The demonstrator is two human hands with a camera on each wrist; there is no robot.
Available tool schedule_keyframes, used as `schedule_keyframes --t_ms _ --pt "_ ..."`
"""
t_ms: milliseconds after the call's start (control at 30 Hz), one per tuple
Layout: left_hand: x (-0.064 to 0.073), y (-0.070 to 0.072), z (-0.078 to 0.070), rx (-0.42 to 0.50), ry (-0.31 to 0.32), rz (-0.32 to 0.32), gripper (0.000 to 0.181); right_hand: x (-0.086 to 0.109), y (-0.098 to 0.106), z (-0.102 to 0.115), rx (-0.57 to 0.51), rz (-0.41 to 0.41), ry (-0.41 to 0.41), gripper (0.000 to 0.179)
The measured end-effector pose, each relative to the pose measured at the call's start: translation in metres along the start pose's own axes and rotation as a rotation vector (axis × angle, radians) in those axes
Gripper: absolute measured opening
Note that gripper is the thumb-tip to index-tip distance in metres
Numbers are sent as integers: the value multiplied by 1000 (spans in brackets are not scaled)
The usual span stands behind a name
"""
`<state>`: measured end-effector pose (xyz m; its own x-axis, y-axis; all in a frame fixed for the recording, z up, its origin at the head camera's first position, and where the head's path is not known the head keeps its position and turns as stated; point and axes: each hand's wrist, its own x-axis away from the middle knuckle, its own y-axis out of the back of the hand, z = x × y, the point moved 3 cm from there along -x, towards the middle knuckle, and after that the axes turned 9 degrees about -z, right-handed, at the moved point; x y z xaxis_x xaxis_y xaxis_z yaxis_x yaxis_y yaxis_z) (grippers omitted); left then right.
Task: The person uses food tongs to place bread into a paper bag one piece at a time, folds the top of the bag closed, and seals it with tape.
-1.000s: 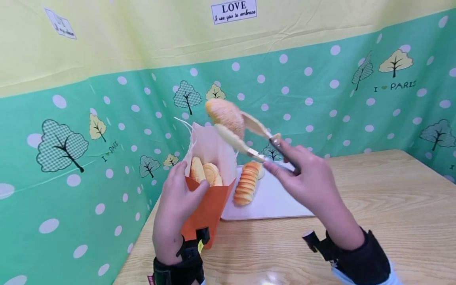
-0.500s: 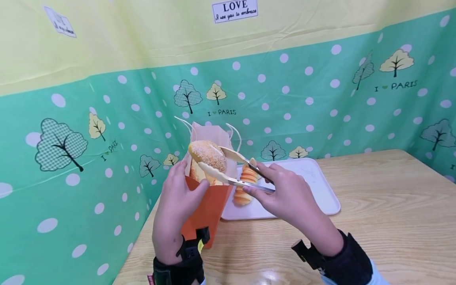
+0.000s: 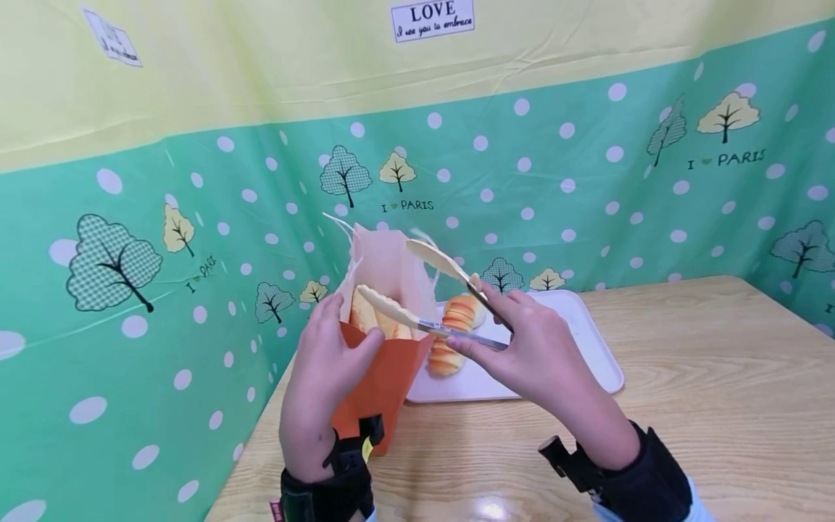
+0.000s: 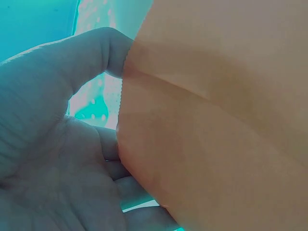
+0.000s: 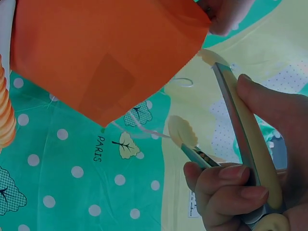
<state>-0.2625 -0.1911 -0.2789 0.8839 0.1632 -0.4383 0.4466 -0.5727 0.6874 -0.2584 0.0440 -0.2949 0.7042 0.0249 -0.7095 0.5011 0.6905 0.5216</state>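
Note:
My left hand (image 3: 321,366) holds the side of an orange paper bag (image 3: 385,377) near its mouth, thumb over the rim; the left wrist view shows the fingers passing behind the paper (image 4: 216,125). Pale bread (image 3: 363,312) shows inside the bag's mouth. My right hand (image 3: 531,348) grips a pair of food tongs (image 3: 459,336) with cream scalloped tips. The tongs stand spread with nothing between their tips, one tip overlapping the bag's mouth and the other above its right side. In the right wrist view, fingers and thumb wrap the tongs' handles (image 5: 245,130).
Behind the bag and to its right lies a white tray (image 3: 577,355). On it rest a ridged, orange-brown bread roll (image 3: 447,355) and a paler piece (image 3: 480,315) partly hidden behind it. White string handles (image 3: 341,222) rise from the bag. A patterned curtain (image 3: 261,188) borders the wooden table (image 3: 704,362).
The right hand brought a sugar-coated bun down and left to the bag's mouth. The tongs then spread and released it; the bun is now out of sight. The left hand stayed in place.

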Motion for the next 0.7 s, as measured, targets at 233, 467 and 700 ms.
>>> schedule_keyframes --t_ms 233,467,700 --pt "-1 3 4 -19 14 2 73 -9 18 -14 -1 -118 -35 77" --pt "-2 5 6 -33 18 -5 74 -16 30 -46 146 -148 -188 81" --pt "-2 5 6 -38 9 -16 74 -6 -11 -70 346 224 -218 66"
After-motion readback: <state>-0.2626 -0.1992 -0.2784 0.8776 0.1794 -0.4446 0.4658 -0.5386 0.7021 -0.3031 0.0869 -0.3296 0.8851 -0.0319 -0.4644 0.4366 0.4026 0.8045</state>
